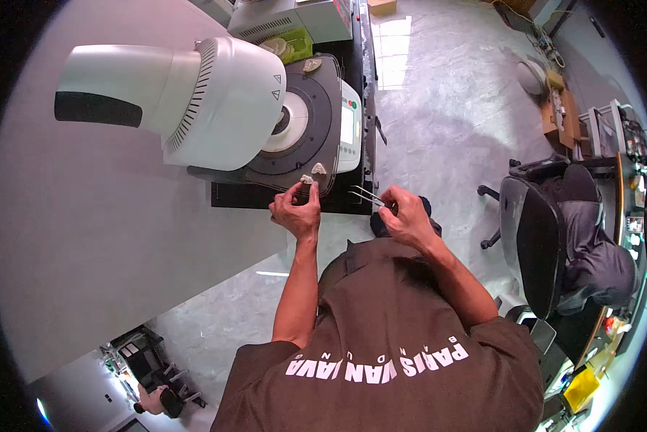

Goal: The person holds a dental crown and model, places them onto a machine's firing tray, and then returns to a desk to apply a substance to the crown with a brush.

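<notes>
My left hand [297, 213] pinches a small whitish dental cast piece [307, 178] between thumb and fingertips at the near edge of the furnace's side plate. Just beyond the fingers, a second pale cast piece [318, 168] lies on that plate. My right hand [408, 218] is closed around tweezers [365, 194], whose two tips are apart and point left toward the plate. Nothing shows between the tips. Beside my hands stands a white dental furnace [226, 101], with its round firing platform [316, 129] partly under the big head.
A third cast piece [312, 65] rests on the plate's far side, near a green tray [295, 45] holding pale pieces. The furnace's control panel [349, 126] faces right. A grey box-shaped device [295, 20] stands behind. An office chair [532, 237] is at the right; a person [151, 399] appears far lower left.
</notes>
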{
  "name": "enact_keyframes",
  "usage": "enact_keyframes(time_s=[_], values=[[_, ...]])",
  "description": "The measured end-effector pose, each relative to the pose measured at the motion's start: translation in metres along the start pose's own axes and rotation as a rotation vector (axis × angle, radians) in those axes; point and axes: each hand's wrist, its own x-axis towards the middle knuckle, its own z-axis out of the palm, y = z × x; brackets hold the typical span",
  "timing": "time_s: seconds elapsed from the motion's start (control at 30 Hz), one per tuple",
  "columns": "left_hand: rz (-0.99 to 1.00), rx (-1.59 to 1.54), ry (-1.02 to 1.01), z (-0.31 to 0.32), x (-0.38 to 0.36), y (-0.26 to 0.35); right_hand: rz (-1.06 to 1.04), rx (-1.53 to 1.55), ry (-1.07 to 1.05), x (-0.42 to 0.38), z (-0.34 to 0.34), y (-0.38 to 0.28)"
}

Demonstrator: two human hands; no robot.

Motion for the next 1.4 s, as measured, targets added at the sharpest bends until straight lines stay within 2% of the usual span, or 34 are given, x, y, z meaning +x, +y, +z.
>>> enact_keyframes(time_s=[0.4, 0.5, 0.83, 1.0, 1.07, 1.2, 1.3, 1.4], values=[[-0.006, -0.016, -0.006, 0.006, 0.001, -0.004, -0.022, -0.002, 0.036, 0.000, -0.001, 0.006], [0.081, 0.047, 0.063, 0.005, 0.000, -0.001, -0.033, -0.002, 0.034, -0.001, -0.001, 0.008], [0.098, -0.001, 0.069, 0.004, 0.001, -0.002, -0.036, -0.029, 0.016, 0.004, -0.004, 0.002], [0.090, 0.021, 0.054, 0.004, 0.001, -0.002, -0.238, -0.081, 0.067, 0.063, -0.005, -0.016], [0.035, 0.010, 0.015, 0.002, 0.002, -0.002, -0.345, -0.184, 0.150, 0.096, 0.004, -0.022], [0.003, 0.004, -0.014, -0.003, -0.002, -0.005, -0.446, -0.259, 0.127, 0.158, 0.027, -0.040], [0.026, -0.006, -0.031, -0.010, -0.007, -0.008, -0.496, -0.381, 0.071, 0.193, 0.043, -0.047], [0.135, 0.007, 0.000, -0.019, -0.016, -0.010, -0.515, -0.417, 0.045, 0.217, 0.060, -0.050]])
